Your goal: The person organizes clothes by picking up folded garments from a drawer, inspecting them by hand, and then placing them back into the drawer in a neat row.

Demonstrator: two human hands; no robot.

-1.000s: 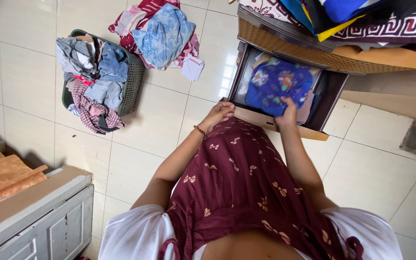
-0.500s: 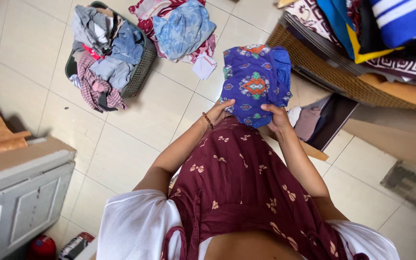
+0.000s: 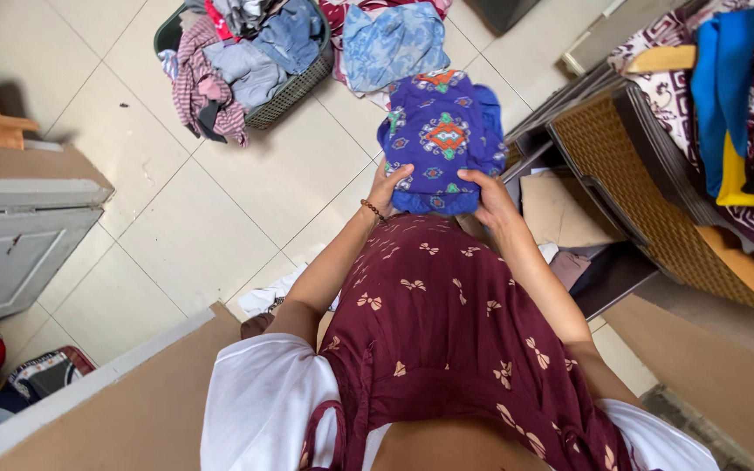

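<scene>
Both hands, left hand (image 3: 392,185) and right hand (image 3: 488,194), pinch the lower edge of a folded blue patterned cloth (image 3: 440,139) held upper centre of frame, above the tiled floor (image 3: 220,192); soft, light, floppy, best gripped at bottom corners.

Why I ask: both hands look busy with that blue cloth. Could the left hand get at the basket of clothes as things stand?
Probably not right away. The left hand grips the blue cloth together with the right hand, and the basket sits apart across bare floor tiles.
</scene>
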